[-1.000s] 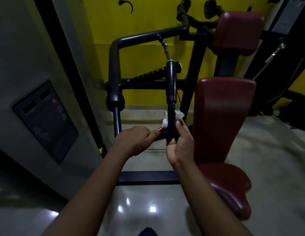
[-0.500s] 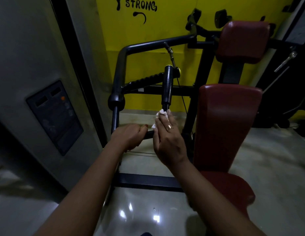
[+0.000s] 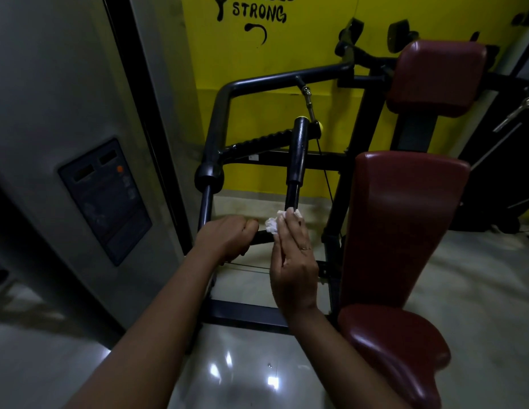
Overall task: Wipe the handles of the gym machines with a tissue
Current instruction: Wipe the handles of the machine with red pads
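Observation:
A black gym machine has an upright black handle (image 3: 298, 152) and a short horizontal bar (image 3: 261, 237) low beside it. My left hand (image 3: 227, 239) grips that horizontal bar with curled fingers. My right hand (image 3: 292, 255) holds a crumpled white tissue (image 3: 273, 224) against the bar where it meets the base of the upright handle. The fingers lie fairly straight over the tissue. Most of the tissue is hidden under my right fingers.
A dark red backrest (image 3: 405, 225) and seat (image 3: 396, 346) stand right of my hands. A red head pad (image 3: 437, 75) sits above. A grey cabinet with a dark panel (image 3: 106, 199) stands at left. The yellow wall (image 3: 272, 54) is behind.
My right hand with the tissue has turned from wrapping the base of the upright handle to lying palm-down over the joint with the horizontal bar. The camera has tilted up slightly.

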`<state>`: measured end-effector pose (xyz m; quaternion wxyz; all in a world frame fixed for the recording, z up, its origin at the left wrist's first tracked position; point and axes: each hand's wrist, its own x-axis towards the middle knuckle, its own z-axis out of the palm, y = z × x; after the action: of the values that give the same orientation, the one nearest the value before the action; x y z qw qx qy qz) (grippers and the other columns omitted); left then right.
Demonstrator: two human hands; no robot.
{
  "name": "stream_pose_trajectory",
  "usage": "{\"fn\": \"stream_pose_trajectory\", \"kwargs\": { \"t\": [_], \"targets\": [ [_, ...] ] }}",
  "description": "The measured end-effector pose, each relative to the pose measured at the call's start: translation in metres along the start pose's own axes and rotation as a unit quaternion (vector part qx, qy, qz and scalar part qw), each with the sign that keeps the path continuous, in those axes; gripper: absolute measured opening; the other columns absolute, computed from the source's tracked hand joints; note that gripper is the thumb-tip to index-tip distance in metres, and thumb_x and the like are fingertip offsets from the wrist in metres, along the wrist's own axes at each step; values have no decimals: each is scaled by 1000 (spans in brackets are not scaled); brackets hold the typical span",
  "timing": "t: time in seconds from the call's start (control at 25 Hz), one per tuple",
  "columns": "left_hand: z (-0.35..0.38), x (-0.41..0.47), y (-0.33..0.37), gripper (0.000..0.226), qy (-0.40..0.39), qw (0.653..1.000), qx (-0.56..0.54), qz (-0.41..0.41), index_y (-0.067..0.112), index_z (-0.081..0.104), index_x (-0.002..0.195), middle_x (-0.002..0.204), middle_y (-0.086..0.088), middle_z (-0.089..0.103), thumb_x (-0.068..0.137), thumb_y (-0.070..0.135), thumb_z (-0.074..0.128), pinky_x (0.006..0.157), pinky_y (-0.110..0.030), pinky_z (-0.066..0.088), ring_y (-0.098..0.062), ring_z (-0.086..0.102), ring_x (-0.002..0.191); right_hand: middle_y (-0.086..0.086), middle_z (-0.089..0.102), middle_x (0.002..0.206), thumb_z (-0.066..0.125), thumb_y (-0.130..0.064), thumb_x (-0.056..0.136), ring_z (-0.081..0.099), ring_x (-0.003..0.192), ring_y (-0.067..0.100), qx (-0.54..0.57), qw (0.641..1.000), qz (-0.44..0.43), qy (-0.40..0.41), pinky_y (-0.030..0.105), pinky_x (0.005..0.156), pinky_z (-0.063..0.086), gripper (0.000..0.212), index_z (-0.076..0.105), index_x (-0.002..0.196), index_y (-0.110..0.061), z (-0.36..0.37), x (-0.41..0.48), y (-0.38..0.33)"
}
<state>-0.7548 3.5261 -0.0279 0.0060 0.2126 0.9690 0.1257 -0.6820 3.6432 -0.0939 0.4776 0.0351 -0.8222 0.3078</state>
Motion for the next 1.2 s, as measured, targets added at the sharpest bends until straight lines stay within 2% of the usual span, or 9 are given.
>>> {"fn": "stream_pose_trajectory", "kwargs": {
  "t": [0.12, 0.2, 0.32, 0.4, 0.6, 0.72, 0.88, 1.04, 1.2],
  "targets": [
    [0, 1, 0, 46, -6, 1000, -3, -16, 16, 53, 62, 65, -7, 56, 97, 32, 28, 51, -28, 27, -25, 60, 66, 13, 65, 123, 51, -22, 98, 61, 115, 21, 163, 960, 220, 62, 30, 92, 51, 35, 61, 127, -4, 14, 28, 3],
    [-1, 2, 0, 46, -11, 1000, 0, -24, 16, 53, 61, 63, -8, 54, 96, 34, 28, 51, -28, 26, -24, 60, 65, 14, 71, 90, 51, -28, 98, 67, 83, 25, 388, 818, 420, 65, 33, 67, 52, 32, 71, 104, -4, 15, 62, 6],
    [-1, 3, 1, 48, -8, 1000, 8, -22, 16, 53, 59, 62, -7, 54, 96, 35, 29, 50, -27, 24, -22, 60, 65, 10, 57, 78, 41, -25, 101, 51, 69, 15, 655, 522, 547, -11, 19, 56, 46, 33, 64, 100, -2, 1, 74, 5],
    [-1, 3, 1, 47, -4, 1000, 6, -28, 16, 53, 60, 61, -6, 54, 96, 35, 29, 50, -27, 25, -22, 59, 64, 5, 59, 76, 36, -28, 102, 53, 71, 13, 686, 463, 560, -36, 19, 62, 47, 36, 64, 109, -7, -5, 63, -1],
    [-2, 1, 3, 45, -14, 999, 22, -30, 18, 49, 63, 64, -4, 49, 94, 39, 24, 51, -28, 23, -21, 54, 65, 4, 71, 92, 47, -20, 100, 66, 84, 13, 603, 551, 575, 53, 24, 85, 49, 23, 67, 107, -10, -12, 38, -20],
    [-2, 0, 5, 46, 6, 999, -1, -50, 15, 51, 61, 60, -4, 53, 96, 35, 30, 52, -27, 25, -19, 52, 57, -1, 73, 102, 64, -13, 91, 67, 97, 6, 495, 708, 493, 102, 22, 91, 51, 15, 72, 104, -11, -13, 49, -12],
    [-6, 0, 8, 51, -35, 997, -2, -64, 15, 55, 59, 52, -4, 57, 96, 36, 28, 53, -27, 27, -20, 62, 60, 4, 63, 124, 66, -21, 91, 57, 115, 8, 191, 940, 281, 9, 25, 96, 50, 27, 70, 115, -10, -10, 75, 2],
    [-8, 5, 17, 48, -68, 990, -59, -112, 15, 65, 71, 60, -1, 64, 97, 35, 30, 55, -25, 36, -16, 63, 56, 11, 62, 128, 64, -12, 91, 57, 122, 18, 74, 993, 90, 26, 31, 101, 48, 25, 69, 114, -5, -7, 36, 4],
    [1, 17, 54, 27, 89, 967, -215, -101, 17, 60, 99, 88, -4, 68, 97, 33, 38, 72, -37, 52, -22, 65, 76, 11, 67, 119, 62, -13, 89, 63, 114, 23, 28, 995, 17, 93, 34, 94, 52, 26, 70, 112, -3, -2, 76, 28]
  ]
}}
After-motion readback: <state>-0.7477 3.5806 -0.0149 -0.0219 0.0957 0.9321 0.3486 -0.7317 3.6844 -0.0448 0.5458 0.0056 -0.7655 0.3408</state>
